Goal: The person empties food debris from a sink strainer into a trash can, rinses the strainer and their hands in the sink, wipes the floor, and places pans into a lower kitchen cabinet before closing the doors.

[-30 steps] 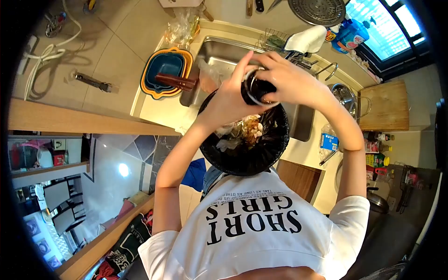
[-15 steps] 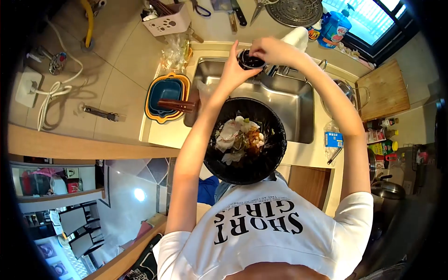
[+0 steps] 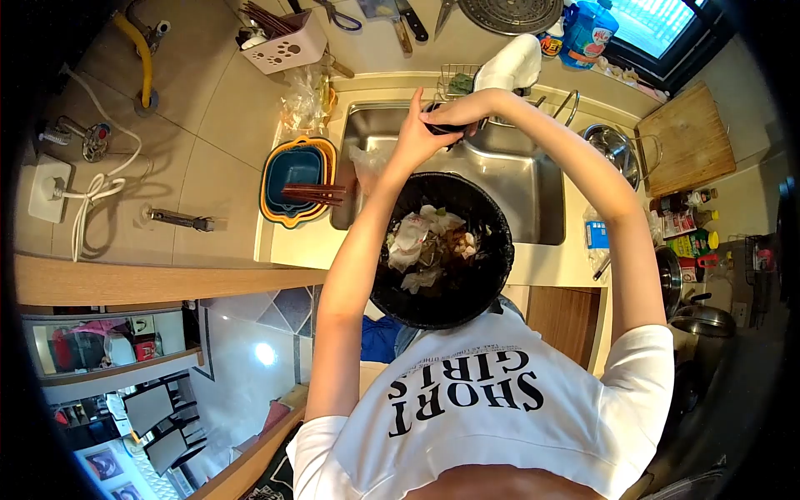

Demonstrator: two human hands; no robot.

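Observation:
Above the back of the steel sink (image 3: 533, 196), a small dark round cup (image 3: 450, 128) is held between my hands, mostly covered by fingers. My left hand (image 3: 414, 136) is closed around its left side, thumb stretched along the near edge. Over its top and right side lies my right hand (image 3: 467, 110), fingers curled against it; their tips are partly hidden. Below my forearms is a bin lined with a black bag (image 3: 492, 279), close against my body. Crumpled wet tissue (image 3: 410, 242) and food scraps (image 3: 462, 244) lie inside it.
Nested blue and yellow basins (image 3: 297, 167) with chopsticks (image 3: 312, 194) across them stand left of the sink. A knife (image 3: 412, 21) lies at the back. A white cloth (image 3: 508, 65) hangs behind my right hand, and a cutting board (image 3: 687, 142) leans at right.
My right hand has gone from reaching into the cup with its fingertips to lying across its top and side. The cup is now more covered, and the camera view has shifted slightly.

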